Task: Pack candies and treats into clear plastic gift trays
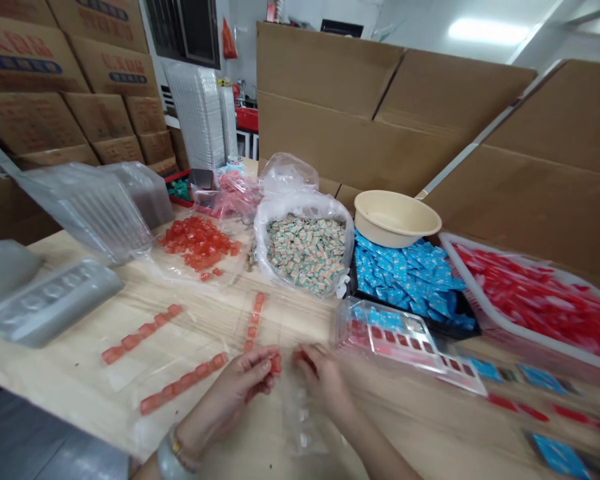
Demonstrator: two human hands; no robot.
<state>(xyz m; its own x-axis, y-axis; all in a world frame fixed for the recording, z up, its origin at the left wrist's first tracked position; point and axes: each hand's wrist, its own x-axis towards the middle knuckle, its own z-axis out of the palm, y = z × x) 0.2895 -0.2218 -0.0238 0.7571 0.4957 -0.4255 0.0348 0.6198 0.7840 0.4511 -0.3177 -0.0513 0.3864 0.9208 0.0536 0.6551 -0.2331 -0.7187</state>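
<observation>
My left hand (247, 377) pinches a small glossy orange-red piece (275, 364) between thumb and fingertips. Close by on its right, my right hand (323, 377) is blurred, its fingers drawn together with a reddish spot at the tips that I cannot make out. Under the hands lies a clear plastic tray (303, 427), partly hidden by my right hand. Similar orange-red pieces sit in rows inside clear trays: one row (185, 383) beside my left wrist, another row (143, 333) farther left, and a third row (253, 321) just beyond my hands.
Loose orange-red pieces (197, 243) are heaped at the back left. Behind stand a bag of small printed packets (307, 253), blue packets (405, 277) under a cream basin (397, 217), and a basket of red packets (540, 300). Filled clear packs (390, 337) lie right; stacked trays (90, 207) left.
</observation>
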